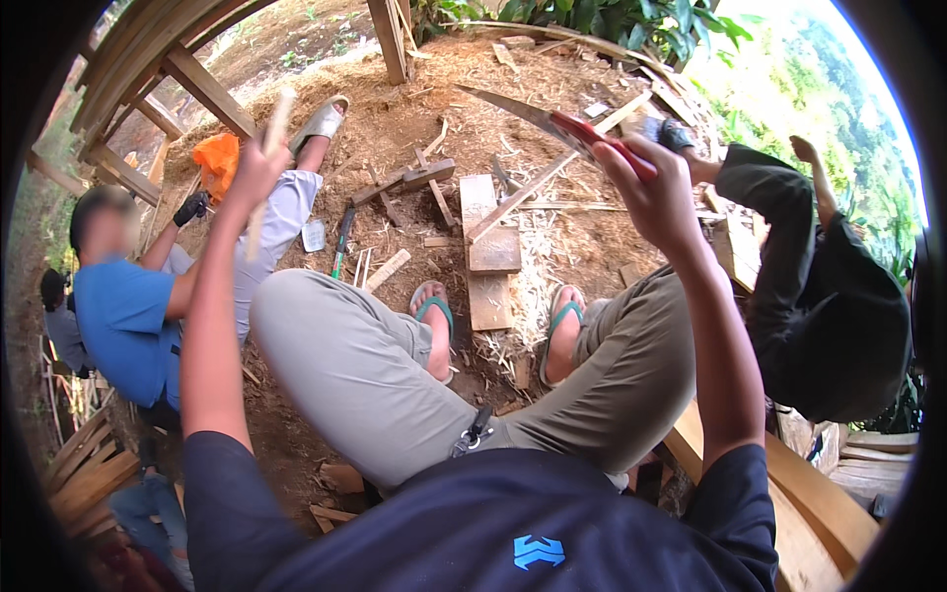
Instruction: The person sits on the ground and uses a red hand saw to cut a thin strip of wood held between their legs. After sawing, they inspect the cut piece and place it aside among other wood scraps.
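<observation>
My left hand [258, 176] is raised and closed around a thin pale wooden stick [254, 235], which points up and sticks out above and below the fist. On the other side, my right hand [646, 187] grips the red handle of a knife [513, 109]. Its long blade tapers to a point toward the upper left, and it is in the air, apart from the stick. Between and beyond my feet lies a wooden block [495, 259] on a longer board. A long wooden strip [552, 168] rests slantwise with its near end on the block.
A person in blue [128, 306] sits at left, another in dark clothes [829, 296] at right. Wood offcuts [419, 183], shavings and a green-and-black handled tool [342, 242] lie on the ground. An orange bag [217, 166] sits near a timber frame [207, 89].
</observation>
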